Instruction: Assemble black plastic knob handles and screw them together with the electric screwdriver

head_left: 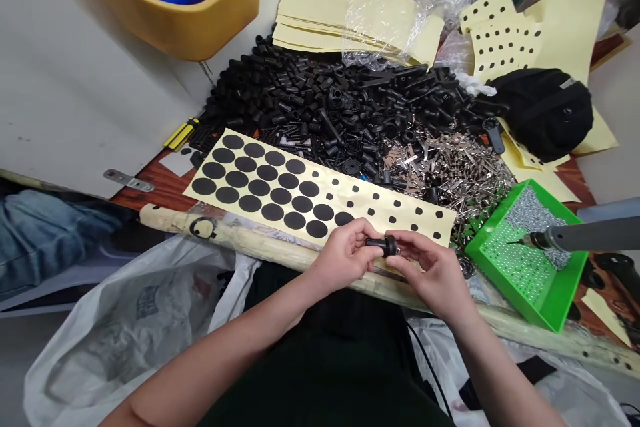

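The small black part you hold looks like moulded plastic with a soft sheen. Beside it, your label sheet is smooth paper bearing matt black discs. Across the centre you have a heap of black plastic pieces, dull to slightly glossy, and right of it a pile of bright, shiny metal pieces. Your green tray, at right, is glossy plastic; the yellow tub, upper left, is smooth plastic. The clear film at the top looks crinkled and glossy.
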A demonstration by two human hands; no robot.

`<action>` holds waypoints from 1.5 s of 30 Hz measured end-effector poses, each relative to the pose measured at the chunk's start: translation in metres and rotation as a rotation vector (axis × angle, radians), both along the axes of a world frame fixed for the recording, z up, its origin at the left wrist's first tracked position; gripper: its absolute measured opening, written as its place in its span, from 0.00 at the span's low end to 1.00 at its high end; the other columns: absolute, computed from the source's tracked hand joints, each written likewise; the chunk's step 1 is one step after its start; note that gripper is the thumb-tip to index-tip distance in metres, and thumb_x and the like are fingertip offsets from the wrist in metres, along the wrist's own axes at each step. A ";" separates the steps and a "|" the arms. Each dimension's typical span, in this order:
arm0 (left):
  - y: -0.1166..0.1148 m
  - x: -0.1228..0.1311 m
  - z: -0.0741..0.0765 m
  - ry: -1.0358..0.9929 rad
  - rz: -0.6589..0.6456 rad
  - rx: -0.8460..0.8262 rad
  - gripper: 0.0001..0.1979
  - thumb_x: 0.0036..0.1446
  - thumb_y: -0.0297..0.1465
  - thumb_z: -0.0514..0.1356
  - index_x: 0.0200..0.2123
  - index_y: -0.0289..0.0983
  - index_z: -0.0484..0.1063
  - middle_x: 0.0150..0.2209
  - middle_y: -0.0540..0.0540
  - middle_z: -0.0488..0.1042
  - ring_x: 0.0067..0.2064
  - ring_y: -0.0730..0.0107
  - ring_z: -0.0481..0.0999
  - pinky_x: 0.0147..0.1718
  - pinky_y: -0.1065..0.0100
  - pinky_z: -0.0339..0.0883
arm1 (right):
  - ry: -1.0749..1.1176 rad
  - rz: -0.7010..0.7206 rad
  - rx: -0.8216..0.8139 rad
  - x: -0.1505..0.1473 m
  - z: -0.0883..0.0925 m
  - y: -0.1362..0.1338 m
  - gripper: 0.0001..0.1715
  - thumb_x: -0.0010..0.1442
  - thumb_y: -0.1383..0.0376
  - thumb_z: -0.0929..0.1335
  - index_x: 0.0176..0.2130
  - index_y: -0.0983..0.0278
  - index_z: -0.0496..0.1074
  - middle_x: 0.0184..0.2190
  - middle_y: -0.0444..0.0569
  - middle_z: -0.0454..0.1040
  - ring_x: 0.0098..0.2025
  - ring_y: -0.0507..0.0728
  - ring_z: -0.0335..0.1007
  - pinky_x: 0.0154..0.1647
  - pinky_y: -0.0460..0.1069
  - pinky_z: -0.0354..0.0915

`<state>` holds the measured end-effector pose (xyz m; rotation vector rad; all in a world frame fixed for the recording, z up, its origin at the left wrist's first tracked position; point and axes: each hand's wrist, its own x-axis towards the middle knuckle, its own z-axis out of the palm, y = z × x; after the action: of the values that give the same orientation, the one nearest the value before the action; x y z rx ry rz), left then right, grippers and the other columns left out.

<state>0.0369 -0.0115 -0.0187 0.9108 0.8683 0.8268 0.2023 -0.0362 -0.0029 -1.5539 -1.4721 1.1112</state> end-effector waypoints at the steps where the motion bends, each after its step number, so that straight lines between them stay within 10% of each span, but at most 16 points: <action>1: 0.001 -0.001 0.000 0.011 -0.018 -0.005 0.07 0.48 0.27 0.61 0.29 0.36 0.64 0.20 0.56 0.67 0.17 0.82 0.64 0.16 0.77 0.58 | -0.021 0.012 0.046 0.000 -0.001 0.000 0.16 0.48 0.62 0.74 0.39 0.61 0.76 0.37 0.50 0.80 0.38 0.58 0.77 0.42 0.54 0.75; 8: 0.006 -0.001 0.004 0.036 -0.097 -0.015 0.06 0.50 0.27 0.59 0.30 0.36 0.62 0.17 0.57 0.64 0.14 0.80 0.62 0.12 0.77 0.55 | -0.201 0.058 0.298 0.002 0.001 0.000 0.10 0.51 0.64 0.73 0.37 0.60 0.76 0.37 0.51 0.79 0.38 0.60 0.76 0.41 0.55 0.74; 17: 0.000 0.002 0.004 0.272 -0.063 0.417 0.03 0.52 0.24 0.55 0.31 0.37 0.65 0.24 0.54 0.64 0.24 0.78 0.63 0.22 0.75 0.57 | 0.164 -0.074 -0.124 0.004 0.003 0.006 0.23 0.39 0.54 0.78 0.33 0.64 0.74 0.29 0.48 0.78 0.28 0.54 0.74 0.34 0.50 0.74; 29: 0.010 0.000 0.000 0.009 -0.119 -0.017 0.06 0.48 0.27 0.59 0.30 0.35 0.63 0.19 0.56 0.66 0.15 0.82 0.63 0.14 0.78 0.56 | -0.080 0.083 0.133 0.002 0.002 0.005 0.12 0.49 0.68 0.73 0.37 0.64 0.75 0.31 0.48 0.78 0.32 0.55 0.75 0.36 0.50 0.75; 39: 0.015 -0.004 -0.006 -0.132 -0.112 -0.037 0.09 0.52 0.30 0.61 0.35 0.35 0.64 0.21 0.53 0.70 0.16 0.78 0.66 0.15 0.76 0.59 | -0.174 0.140 0.235 0.006 0.013 0.002 0.30 0.54 0.61 0.73 0.56 0.61 0.68 0.44 0.53 0.76 0.37 0.56 0.74 0.39 0.52 0.75; 45: 0.012 -0.003 -0.005 -0.052 -0.092 0.041 0.06 0.53 0.28 0.59 0.34 0.36 0.63 0.20 0.54 0.69 0.16 0.80 0.65 0.16 0.77 0.58 | -0.021 0.051 0.000 0.002 0.013 0.015 0.18 0.53 0.55 0.72 0.39 0.66 0.75 0.30 0.51 0.77 0.30 0.55 0.75 0.33 0.51 0.74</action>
<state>0.0344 0.0004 -0.0238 0.9539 0.7616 0.7879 0.2047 -0.0215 0.0096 -1.5398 -1.5336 1.1269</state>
